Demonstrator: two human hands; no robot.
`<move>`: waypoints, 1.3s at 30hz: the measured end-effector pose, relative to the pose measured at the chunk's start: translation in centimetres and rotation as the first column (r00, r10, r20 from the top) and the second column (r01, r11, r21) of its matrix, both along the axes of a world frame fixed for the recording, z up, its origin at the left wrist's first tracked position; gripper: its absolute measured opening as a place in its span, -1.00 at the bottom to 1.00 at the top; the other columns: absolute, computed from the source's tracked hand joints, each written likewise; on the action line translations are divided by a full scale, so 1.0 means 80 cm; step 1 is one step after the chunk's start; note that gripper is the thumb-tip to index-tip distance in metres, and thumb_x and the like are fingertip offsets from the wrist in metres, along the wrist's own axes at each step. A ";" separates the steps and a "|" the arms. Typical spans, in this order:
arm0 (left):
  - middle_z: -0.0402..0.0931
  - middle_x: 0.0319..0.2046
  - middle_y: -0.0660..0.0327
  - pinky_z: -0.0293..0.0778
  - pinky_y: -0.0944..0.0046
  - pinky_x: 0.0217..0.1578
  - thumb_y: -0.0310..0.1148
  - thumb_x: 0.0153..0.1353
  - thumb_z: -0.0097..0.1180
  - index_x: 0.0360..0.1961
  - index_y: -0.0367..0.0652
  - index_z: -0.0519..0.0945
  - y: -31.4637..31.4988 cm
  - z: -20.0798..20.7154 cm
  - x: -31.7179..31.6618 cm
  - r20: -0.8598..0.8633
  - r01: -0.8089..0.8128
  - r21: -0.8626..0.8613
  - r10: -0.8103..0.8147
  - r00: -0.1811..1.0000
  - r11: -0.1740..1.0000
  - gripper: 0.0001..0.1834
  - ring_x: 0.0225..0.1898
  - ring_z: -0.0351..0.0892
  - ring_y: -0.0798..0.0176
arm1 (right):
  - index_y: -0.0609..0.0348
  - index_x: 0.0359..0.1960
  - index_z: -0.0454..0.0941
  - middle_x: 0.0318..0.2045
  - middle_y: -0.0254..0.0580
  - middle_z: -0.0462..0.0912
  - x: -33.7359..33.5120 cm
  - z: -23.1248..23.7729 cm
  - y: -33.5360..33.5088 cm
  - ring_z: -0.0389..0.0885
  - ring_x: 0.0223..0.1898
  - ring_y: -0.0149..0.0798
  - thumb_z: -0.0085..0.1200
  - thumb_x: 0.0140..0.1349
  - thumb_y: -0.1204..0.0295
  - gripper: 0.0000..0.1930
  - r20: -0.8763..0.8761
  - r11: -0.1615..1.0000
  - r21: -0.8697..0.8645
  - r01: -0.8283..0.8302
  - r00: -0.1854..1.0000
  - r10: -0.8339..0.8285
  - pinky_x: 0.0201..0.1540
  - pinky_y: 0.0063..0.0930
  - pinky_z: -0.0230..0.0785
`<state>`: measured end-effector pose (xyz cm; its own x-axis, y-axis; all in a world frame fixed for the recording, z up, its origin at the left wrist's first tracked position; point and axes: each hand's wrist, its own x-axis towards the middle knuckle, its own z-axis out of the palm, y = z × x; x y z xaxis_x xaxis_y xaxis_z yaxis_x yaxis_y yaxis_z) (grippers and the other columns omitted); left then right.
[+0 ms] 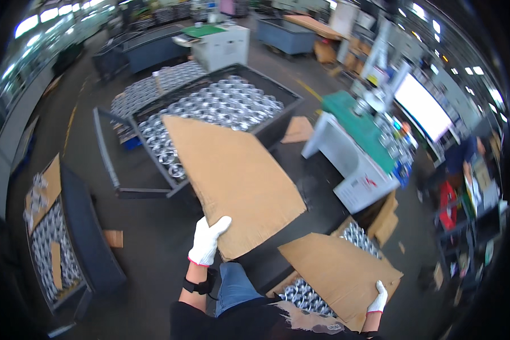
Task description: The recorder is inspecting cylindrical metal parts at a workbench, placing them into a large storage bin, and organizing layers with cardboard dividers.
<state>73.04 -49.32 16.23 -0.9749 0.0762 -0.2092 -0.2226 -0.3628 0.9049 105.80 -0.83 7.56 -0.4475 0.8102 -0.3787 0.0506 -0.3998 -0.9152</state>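
Observation:
My left hand (pixel 205 241), in a white glove, grips the near left edge of a large brown cardboard sheet (pixel 241 181), thumb on top. The sheet is held up at a slant, its far end over a dark metal bin (pixel 292 101) of shiny ring-shaped metal parts (pixel 221 102). My right hand (pixel 378 297), also gloved, is closed on the right edge of a second cardboard sheet (pixel 337 269). That sheet partly covers a box of similar metal parts (pixel 309 297) at my right side. The fingers under both sheets are hidden.
A bin (pixel 90 232) of metal parts stands at left. A green-topped workbench (pixel 351 122) holds parts at right, near a bright screen (pixel 422 105). Cardboard pieces (pixel 297 130) lie on the floor. Another person (pixel 463 156) is at far right; blue-grey bins (pixel 286 37) stand behind.

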 end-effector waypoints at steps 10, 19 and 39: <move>0.61 -0.06 0.12 0.52 0.21 -0.03 -0.38 0.16 0.27 0.12 -0.34 0.50 -0.120 0.053 -0.145 -0.011 -0.042 0.159 0.044 0.999 0.986 -0.49 -0.07 0.61 0.22 | 0.33 0.07 0.47 -0.08 -0.05 0.63 -0.344 0.110 -0.073 0.64 -0.11 -0.09 0.12 0.19 0.36 -0.57 -0.201 0.986 0.149 -0.073 0.974 0.103 0.01 -0.20 0.52; 0.45 0.14 0.06 0.49 0.00 0.10 -0.29 0.28 0.16 0.29 -0.26 0.28 -0.102 0.067 -0.250 -0.229 -0.404 0.343 0.493 0.839 0.848 -0.40 0.13 0.49 0.08 | 0.32 -0.07 0.50 -0.20 -0.10 0.63 -0.490 0.123 -0.050 0.64 -0.26 -0.21 0.17 0.20 0.32 -0.64 -0.223 0.974 0.219 -0.056 0.969 0.106 -0.12 -0.36 0.52; 0.42 0.21 0.18 0.29 -0.17 0.23 -0.15 0.38 0.05 0.25 0.02 0.38 0.128 -0.377 -0.627 0.732 -0.765 0.215 0.418 0.538 0.608 -0.54 0.22 0.36 -0.14 | 0.31 0.22 0.37 0.11 -0.05 0.54 -0.975 0.177 0.098 0.56 0.07 -0.16 0.01 0.37 0.14 -0.46 -0.436 0.855 0.153 -0.496 0.742 0.509 0.13 -0.31 0.43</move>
<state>22.92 -39.07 -13.96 -0.5083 -0.2198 -0.8327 -0.1637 -0.9246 0.3440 27.78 7.02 21.71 -0.9047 0.4257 -0.0167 -0.1762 -0.4096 -0.8951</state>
